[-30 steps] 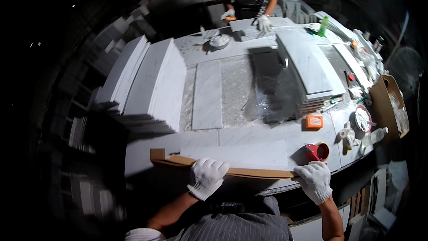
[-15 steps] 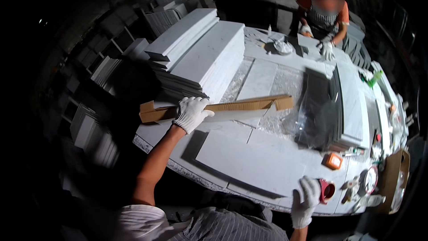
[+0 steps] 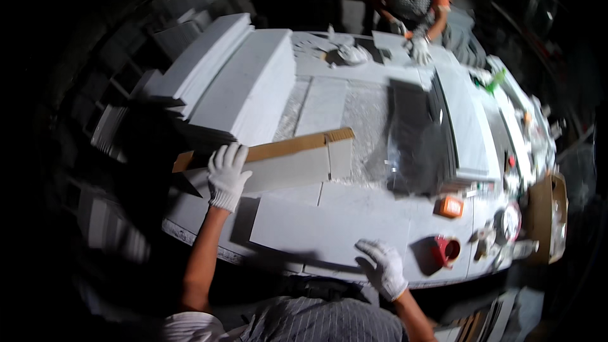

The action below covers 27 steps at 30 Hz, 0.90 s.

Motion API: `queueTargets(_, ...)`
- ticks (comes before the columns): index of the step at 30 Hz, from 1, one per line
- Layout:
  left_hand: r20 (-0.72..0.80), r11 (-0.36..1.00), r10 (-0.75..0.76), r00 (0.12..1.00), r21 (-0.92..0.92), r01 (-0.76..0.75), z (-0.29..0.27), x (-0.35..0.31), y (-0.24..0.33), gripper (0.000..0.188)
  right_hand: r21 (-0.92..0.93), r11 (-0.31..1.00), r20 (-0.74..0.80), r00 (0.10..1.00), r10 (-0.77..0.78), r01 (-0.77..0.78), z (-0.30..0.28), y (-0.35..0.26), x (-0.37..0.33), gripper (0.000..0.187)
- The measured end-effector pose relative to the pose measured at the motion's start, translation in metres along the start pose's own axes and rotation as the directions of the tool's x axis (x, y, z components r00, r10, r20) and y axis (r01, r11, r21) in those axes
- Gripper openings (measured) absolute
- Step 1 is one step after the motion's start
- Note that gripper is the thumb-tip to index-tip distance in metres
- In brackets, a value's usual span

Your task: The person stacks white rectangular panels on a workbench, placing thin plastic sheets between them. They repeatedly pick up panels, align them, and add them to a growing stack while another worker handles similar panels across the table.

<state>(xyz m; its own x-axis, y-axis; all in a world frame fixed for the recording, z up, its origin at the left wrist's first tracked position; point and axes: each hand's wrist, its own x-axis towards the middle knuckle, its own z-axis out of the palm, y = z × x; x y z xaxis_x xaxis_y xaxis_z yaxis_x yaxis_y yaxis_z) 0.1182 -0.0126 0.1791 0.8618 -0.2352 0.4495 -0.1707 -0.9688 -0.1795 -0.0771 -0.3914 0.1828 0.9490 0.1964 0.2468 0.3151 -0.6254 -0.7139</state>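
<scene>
My left hand, in a white knitted glove, lies against the left part of a long, narrow cardboard piece. Its fingers are stretched out and spread, not wrapped round the cardboard. That piece stands on edge, with a brown upper rim and a pale grey face toward me. My right hand, gloved as well, is open at the near edge of a flat white slab, the thumb side turned toward the slab. Whether it touches the slab I cannot tell. A red cup-like container stands to its right.
Tall stacks of white slabs rise at the left, with another stack at the right. An orange box and a cardboard box are on the right side. Across the table a gloved co-worker handles a slab.
The cardboard has turned to show its pale face, and my left hand's fingers have spread. My right hand has moved left, away from the red container. The view has shifted.
</scene>
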Motion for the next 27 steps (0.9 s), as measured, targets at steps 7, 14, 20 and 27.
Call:
queueTargets(7, 0.036, 0.919, -0.181, 0.983, -0.349, 0.182, 0.008, -0.096, 0.038, 0.042, -0.325, 0.881, -0.548, 0.827, 0.121, -0.344, -0.007, 0.092, -0.072, 0.042)
queueTargets(14, 0.450, 0.613, -0.339, 0.826, -0.560, 0.557, 0.077, -0.137, 0.043, 0.056, -0.516, 0.463, -0.601, 0.690, 0.403, -0.721, -0.032, 0.183, -0.153, 0.052)
queueTargets(20, 0.694, 0.305, -0.262, 0.671, -0.600, 0.740, 0.081, -0.120, 0.042, 0.059, -0.542, 0.447, -0.609, 0.699, 0.375, -0.712, -0.056, 0.227, -0.176, 0.037)
queueTargets(27, 0.596, 0.275, -0.186, 0.781, -0.731, 0.624, 0.115, -0.120, 0.024, 0.040, -0.498, 0.581, -0.607, 0.737, 0.297, -0.644, -0.052, 0.208, -0.137, 0.044)
